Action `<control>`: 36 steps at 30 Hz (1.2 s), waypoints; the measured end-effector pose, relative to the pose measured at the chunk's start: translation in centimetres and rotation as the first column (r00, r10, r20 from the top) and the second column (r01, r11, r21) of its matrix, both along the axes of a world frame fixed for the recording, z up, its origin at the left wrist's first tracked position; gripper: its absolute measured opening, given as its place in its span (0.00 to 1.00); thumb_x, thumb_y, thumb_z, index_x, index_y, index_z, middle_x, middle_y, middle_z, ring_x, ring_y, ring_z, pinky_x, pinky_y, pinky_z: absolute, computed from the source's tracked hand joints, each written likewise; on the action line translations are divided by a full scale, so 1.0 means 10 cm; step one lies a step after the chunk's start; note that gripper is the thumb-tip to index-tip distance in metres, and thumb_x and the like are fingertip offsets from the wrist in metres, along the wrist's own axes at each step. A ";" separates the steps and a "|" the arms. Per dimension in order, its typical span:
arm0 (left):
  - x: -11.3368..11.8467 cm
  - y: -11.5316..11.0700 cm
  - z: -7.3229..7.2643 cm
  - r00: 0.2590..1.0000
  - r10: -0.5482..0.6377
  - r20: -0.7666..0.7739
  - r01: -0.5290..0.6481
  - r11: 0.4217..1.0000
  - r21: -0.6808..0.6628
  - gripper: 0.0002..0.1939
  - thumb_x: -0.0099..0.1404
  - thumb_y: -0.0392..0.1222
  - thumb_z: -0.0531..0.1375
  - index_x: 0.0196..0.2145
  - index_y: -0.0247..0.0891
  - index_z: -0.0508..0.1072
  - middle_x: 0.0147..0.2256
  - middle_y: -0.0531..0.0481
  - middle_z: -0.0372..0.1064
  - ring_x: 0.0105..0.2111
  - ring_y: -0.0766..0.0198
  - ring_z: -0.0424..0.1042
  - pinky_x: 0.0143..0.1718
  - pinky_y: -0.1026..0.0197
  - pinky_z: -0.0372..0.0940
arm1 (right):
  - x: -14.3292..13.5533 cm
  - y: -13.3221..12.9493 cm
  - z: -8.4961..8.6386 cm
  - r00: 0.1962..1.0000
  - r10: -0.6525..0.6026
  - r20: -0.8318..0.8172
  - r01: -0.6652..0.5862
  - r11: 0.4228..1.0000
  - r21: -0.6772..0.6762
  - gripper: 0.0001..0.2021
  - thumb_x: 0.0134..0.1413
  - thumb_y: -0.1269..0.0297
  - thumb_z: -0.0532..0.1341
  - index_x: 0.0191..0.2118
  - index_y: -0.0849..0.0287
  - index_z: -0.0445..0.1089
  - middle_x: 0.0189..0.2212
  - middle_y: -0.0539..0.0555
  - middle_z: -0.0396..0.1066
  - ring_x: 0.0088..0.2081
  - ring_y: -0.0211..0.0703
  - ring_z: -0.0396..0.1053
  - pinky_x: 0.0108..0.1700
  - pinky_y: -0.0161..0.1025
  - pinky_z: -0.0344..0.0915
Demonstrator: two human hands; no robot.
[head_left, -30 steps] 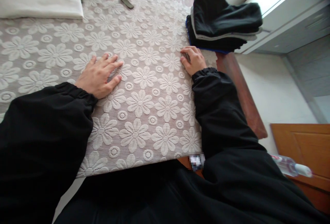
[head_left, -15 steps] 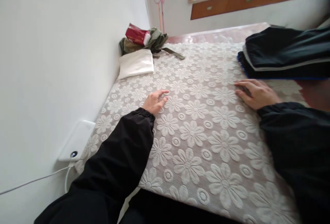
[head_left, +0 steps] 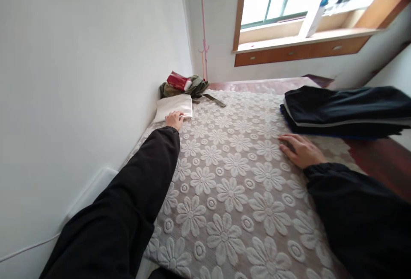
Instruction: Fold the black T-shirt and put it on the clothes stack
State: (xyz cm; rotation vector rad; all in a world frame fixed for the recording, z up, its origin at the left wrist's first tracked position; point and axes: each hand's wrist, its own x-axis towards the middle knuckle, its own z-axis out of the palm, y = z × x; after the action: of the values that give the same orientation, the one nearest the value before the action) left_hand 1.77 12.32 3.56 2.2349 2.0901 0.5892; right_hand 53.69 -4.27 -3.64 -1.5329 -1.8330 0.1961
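Note:
My left hand [head_left: 174, 120] is at the front edge of a white folded cloth [head_left: 175, 102] by the wall, its fingers curled over that edge and closed on it. The cloth lies flat, and the hand hides part of its front. My right hand [head_left: 302, 150] rests on the flower-patterned lace tablecloth [head_left: 236, 163], with fingers apart and nothing in it. Just beyond it lies a stack of dark folded clothes [head_left: 346, 105].
Behind the white cloth sit an olive-green bag [head_left: 199, 85] with a loose strap and a red packet [head_left: 177, 81]. A white device [head_left: 96, 187] with a cable is by the wall at left. Beyond the table stand a pink coat rack [head_left: 203, 22] and a window.
My left hand has moved forward and left onto the white cloth. My right hand stays on the tablecloth near the dark clothes. The view has tilted up, showing more of the window.

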 end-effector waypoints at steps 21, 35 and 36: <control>-0.50 -1.21 -0.14 0.992 0.012 0.123 -0.022 0.997 0.078 0.17 0.81 0.46 0.61 0.61 0.37 0.77 0.62 0.38 0.75 0.64 0.46 0.74 0.70 0.36 0.67 | 0.18 0.22 -0.05 0.950 -0.033 0.311 0.052 0.997 -0.054 0.20 0.60 0.49 0.59 0.48 0.56 0.80 0.51 0.65 0.80 0.55 0.67 0.79 0.61 0.61 0.74; -0.88 -1.07 -0.48 0.974 0.000 0.226 -0.002 1.000 0.012 0.16 0.78 0.50 0.67 0.56 0.38 0.79 0.61 0.40 0.75 0.61 0.49 0.76 0.67 0.38 0.72 | -4.02 0.79 0.71 0.810 0.524 0.264 -0.441 0.840 -0.316 0.19 0.58 0.56 0.78 0.51 0.56 0.79 0.52 0.61 0.80 0.55 0.60 0.76 0.55 0.46 0.70; -0.88 -1.06 -0.49 0.971 -0.011 0.239 0.009 1.000 0.008 0.17 0.79 0.50 0.67 0.57 0.38 0.79 0.61 0.40 0.75 0.61 0.49 0.76 0.66 0.38 0.72 | -4.07 0.85 0.68 0.830 0.514 0.215 -0.438 0.840 -0.320 0.14 0.59 0.58 0.76 0.48 0.56 0.79 0.50 0.60 0.81 0.53 0.59 0.77 0.54 0.45 0.69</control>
State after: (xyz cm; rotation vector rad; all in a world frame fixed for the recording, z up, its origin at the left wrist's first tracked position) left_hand -7.06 1.73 -1.31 2.0568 1.9601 0.8207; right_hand 12.99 4.22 3.15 -1.2808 -2.5048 0.4840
